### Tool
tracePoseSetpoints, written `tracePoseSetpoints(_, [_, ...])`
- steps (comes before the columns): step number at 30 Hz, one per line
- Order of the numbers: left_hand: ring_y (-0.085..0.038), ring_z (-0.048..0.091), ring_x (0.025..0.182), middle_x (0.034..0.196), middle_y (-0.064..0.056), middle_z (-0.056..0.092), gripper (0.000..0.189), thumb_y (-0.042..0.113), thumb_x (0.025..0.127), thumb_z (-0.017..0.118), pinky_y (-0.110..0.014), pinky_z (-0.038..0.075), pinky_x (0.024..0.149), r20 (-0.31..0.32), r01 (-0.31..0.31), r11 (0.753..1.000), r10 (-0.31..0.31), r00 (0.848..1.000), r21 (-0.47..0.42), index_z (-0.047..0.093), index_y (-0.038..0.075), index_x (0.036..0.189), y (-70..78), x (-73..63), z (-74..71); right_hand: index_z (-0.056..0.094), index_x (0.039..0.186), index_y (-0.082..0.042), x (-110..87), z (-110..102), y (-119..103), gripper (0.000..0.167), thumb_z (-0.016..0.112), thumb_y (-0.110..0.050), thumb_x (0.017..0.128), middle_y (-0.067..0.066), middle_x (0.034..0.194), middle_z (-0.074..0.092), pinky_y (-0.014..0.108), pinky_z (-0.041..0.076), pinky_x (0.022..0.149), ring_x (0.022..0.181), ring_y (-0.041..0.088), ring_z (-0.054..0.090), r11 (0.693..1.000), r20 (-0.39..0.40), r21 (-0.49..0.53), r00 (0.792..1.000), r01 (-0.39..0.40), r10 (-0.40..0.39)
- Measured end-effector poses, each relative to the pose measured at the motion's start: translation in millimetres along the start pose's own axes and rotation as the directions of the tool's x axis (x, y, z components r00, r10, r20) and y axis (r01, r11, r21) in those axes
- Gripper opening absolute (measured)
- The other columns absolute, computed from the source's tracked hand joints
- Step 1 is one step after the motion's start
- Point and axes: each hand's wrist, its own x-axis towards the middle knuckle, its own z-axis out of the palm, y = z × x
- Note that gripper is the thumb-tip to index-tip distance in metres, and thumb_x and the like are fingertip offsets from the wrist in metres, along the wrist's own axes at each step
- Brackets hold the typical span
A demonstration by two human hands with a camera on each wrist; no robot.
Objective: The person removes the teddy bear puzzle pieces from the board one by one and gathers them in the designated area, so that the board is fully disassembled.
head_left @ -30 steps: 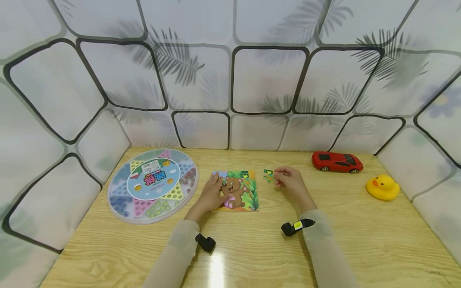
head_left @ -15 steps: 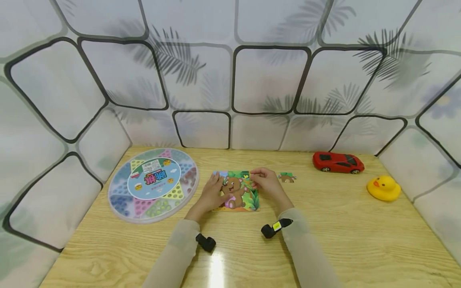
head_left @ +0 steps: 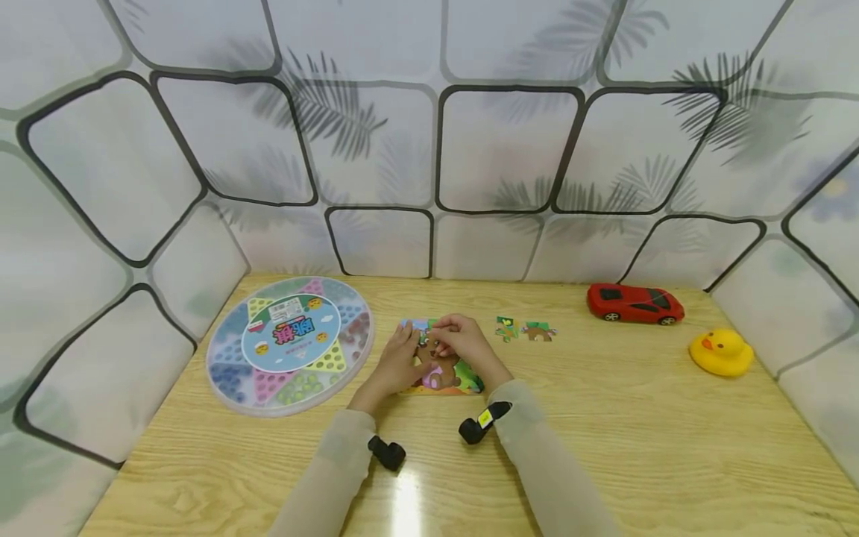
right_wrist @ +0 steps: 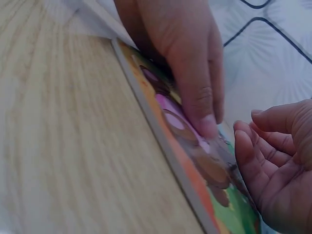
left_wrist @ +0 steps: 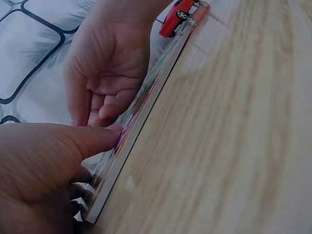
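Note:
A bear jigsaw puzzle (head_left: 439,374) lies flat on the wooden table, its bright picture partly covered by both hands. My left hand (head_left: 393,362) rests on the puzzle's left side, thumb stretched across the picture and fingers along the left edge. Over the bear's head, my right hand (head_left: 464,343) has loosely bent fingers right at the puzzle's far part. In the right wrist view, a gap shows between this hand's thumb and fingertips (right_wrist: 242,129), with no piece visible there. Two loose jigsaw pieces, one green (head_left: 506,329) and one brown (head_left: 539,332), lie to the puzzle's right.
A round Chinese checkers set (head_left: 288,347) lies to the left of the puzzle. Toward the back right stands a red toy car (head_left: 634,304), with a yellow rubber duck (head_left: 721,353) near the right side. A patterned fabric wall (head_left: 496,246) encloses the table.
My right hand has moved left from the green piece, across the puzzle's upper right corner, to the bear's head. The green piece stays on the table. My left hand has held its place.

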Motion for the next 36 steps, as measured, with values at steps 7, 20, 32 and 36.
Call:
tracePoseSetpoints(7, [-0.041,0.004,0.142,0.151,-0.030,0.011,0.072,0.028,0.093,0.059,-0.053,0.011,0.113,0.005,-0.010,1.000,0.010,1.000,0.004,0.027,-0.012,0.143,-2.8,2.6,0.4,0.063,0.101,0.004,6.4,11.7,3.5,0.017,0.063,-0.008,0.089,0.008,0.072,0.064,0.019,0.049,0.050,0.054,0.008,0.057,0.990,-0.087,-0.121,0.994,-0.073,0.063])
tracePoseSetpoints(20, [-0.037,0.008,0.143,0.153,-0.028,0.013,0.065,0.016,0.092,0.062,-0.047,0.015,0.114,0.022,0.049,0.996,-0.048,0.999,-0.068,0.031,-0.013,0.141,-2.8,2.2,-6.2,0.064,0.096,0.000,8.2,19.6,3.1,0.013,0.067,-0.007,0.085,0.005,0.070,0.063,0.020,0.050,0.053,0.055,0.008,0.057,0.977,-0.172,-0.184,0.982,-0.109,0.077])
tracePoseSetpoints(32, [-0.041,0.022,0.138,0.151,-0.030,0.019,0.059,0.008,0.090,0.059,-0.047,0.021,0.112,0.026,0.040,0.998,-0.039,0.999,-0.051,0.033,-0.015,0.139,-5.3,0.1,-10.2,0.067,0.113,-0.002,6.6,24.7,1.3,0.032,0.068,-0.016,0.084,0.005,0.077,0.068,0.021,0.050,0.052,0.054,0.007,0.058,0.926,-0.220,-0.356,0.974,-0.127,0.049])
tracePoseSetpoints(36, [-0.043,0.022,0.137,0.149,-0.032,0.019,0.060,0.007,0.089,0.060,-0.048,0.022,0.112,0.032,0.031,0.999,-0.030,0.999,-0.036,0.033,-0.017,0.138,-3.3,-2.6,-14.7,0.067,0.116,-0.004,8.4,24.9,1.4,0.035,0.070,-0.019,0.084,0.008,0.089,0.070,0.022,0.052,0.057,0.063,0.010,0.061,0.913,-0.208,-0.393,0.978,-0.108,0.026])
